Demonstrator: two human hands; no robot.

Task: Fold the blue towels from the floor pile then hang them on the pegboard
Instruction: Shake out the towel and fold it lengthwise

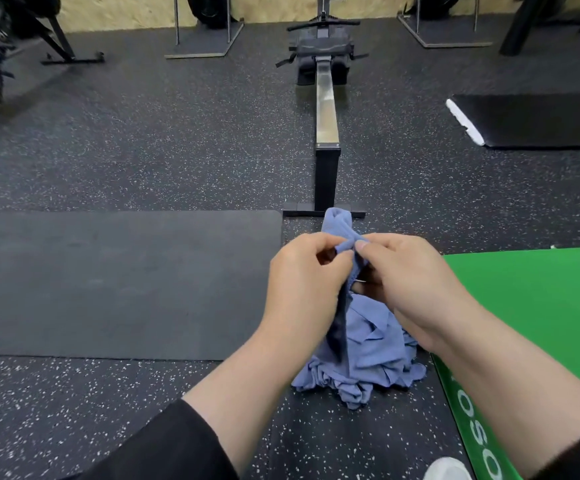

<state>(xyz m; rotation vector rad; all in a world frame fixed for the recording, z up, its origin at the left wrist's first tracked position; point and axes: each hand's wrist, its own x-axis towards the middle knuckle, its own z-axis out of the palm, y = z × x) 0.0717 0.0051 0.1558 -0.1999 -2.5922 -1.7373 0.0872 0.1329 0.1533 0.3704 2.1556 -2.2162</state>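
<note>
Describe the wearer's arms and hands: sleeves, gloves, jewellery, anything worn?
Both hands are bare: no gloves, and no rings or watch visible on the left hand or right hand. Forearms are uncovered. Black long sleeves are pushed up toward the elbows: left sleeve, right sleeve. No markings or logos visible on the sleeves.

Head-worn view, facing forward and down, close above floor (143,168)

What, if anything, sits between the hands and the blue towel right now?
Nothing visible. The left hand and right hand both already pinch the top edge of the blue towel, which hangs down to the crumpled pile on the floor. The pegboard is out of view, so that path cannot be judged.
</note>
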